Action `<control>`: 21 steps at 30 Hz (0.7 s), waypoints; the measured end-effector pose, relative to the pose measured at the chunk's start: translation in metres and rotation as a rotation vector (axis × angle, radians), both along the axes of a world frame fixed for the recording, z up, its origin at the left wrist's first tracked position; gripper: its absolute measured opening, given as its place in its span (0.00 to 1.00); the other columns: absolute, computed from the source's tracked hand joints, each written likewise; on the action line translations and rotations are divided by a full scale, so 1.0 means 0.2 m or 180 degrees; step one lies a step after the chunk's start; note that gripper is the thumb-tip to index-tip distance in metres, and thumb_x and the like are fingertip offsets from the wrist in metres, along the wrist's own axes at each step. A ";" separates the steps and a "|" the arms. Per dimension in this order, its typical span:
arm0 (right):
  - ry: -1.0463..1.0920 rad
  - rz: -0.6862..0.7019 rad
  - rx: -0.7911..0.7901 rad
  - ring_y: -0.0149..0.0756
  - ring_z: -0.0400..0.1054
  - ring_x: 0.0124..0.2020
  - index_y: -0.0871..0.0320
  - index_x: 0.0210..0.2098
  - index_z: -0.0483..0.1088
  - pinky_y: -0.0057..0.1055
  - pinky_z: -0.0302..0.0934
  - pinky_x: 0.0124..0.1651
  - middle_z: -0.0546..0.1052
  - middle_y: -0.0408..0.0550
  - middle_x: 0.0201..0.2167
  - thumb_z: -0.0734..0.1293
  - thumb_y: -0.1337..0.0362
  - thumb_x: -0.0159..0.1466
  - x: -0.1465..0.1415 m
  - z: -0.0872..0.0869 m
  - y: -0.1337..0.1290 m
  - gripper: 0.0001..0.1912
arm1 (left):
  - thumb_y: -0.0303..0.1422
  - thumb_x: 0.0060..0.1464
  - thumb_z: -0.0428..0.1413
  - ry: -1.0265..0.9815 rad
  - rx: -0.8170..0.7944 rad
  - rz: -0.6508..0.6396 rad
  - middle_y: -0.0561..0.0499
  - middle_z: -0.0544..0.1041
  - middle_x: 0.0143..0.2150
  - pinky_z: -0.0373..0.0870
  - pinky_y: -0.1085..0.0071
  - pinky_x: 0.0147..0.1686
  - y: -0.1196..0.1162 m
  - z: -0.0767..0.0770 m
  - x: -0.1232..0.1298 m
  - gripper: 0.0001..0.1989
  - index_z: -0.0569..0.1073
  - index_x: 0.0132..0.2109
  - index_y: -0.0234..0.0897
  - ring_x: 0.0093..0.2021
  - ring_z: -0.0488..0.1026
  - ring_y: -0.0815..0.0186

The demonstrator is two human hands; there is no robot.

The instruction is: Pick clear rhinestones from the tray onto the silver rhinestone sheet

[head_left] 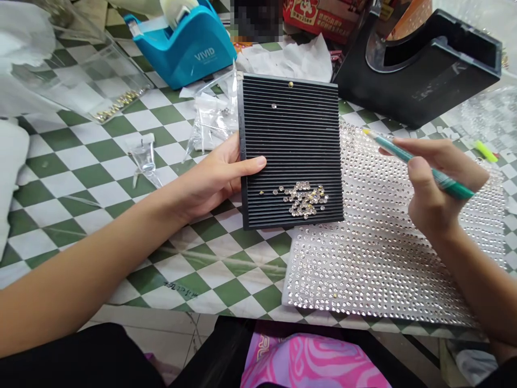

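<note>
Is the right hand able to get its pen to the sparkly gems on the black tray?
Probably yes: the right hand holds the green pen beside the black tray, and nothing seems to stand between its yellow tip and the gems. The left hand holds the tray's other side, clear of them.

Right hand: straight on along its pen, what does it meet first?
Likely the right edge of the black ridged tray in the left hand; the yellow pen tip points that way. Depth is unclear, so the rhinestone sheet below could come first.
</note>
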State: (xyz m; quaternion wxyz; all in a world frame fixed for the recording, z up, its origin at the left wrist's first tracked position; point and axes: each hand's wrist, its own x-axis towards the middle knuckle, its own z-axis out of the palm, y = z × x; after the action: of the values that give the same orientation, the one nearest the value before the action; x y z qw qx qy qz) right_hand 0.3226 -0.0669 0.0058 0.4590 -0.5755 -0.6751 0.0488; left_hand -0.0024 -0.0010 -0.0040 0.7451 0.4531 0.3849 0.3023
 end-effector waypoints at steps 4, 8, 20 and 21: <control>0.0008 0.0054 0.0088 0.45 0.79 0.40 0.54 0.46 0.85 0.44 0.67 0.45 0.87 0.46 0.38 0.69 0.63 0.65 0.04 -0.02 0.04 0.14 | 0.35 0.58 0.68 0.0023 -0.0025 0.0041 0.46 0.79 0.65 0.80 0.52 0.61 0.00 -0.01 0.00 0.28 0.73 0.64 0.43 0.68 0.73 0.41; -0.0007 0.0153 0.0107 0.43 0.79 0.39 0.53 0.43 0.86 0.43 0.67 0.45 0.87 0.49 0.37 0.70 0.64 0.65 0.05 -0.02 0.05 0.11 | 0.35 0.57 0.68 -0.0008 0.0011 -0.0001 0.47 0.80 0.64 0.80 0.51 0.60 0.00 -0.01 -0.01 0.27 0.74 0.63 0.46 0.67 0.73 0.40; 0.0014 0.0394 0.0465 0.42 0.74 0.35 0.51 0.47 0.86 0.41 0.64 0.39 0.85 0.49 0.35 0.69 0.68 0.64 0.03 0.01 0.02 0.16 | 0.32 0.54 0.69 -0.0147 -0.0077 0.0040 0.48 0.79 0.65 0.79 0.52 0.60 0.00 -0.01 0.00 0.30 0.74 0.64 0.42 0.69 0.71 0.40; 0.0009 0.0575 0.0463 0.41 0.74 0.35 0.50 0.49 0.85 0.40 0.64 0.38 0.85 0.48 0.35 0.68 0.69 0.64 0.01 0.02 0.00 0.18 | 0.32 0.54 0.69 -0.0156 -0.0080 0.0041 0.48 0.79 0.65 0.79 0.52 0.60 0.00 0.00 0.00 0.30 0.74 0.63 0.42 0.69 0.71 0.40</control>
State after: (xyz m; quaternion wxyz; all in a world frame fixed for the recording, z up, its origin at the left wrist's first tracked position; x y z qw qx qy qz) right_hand 0.3254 -0.0661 0.0104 0.4942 -0.4774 -0.7254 0.0418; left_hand -0.0030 -0.0007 -0.0050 0.7580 0.4336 0.3732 0.3133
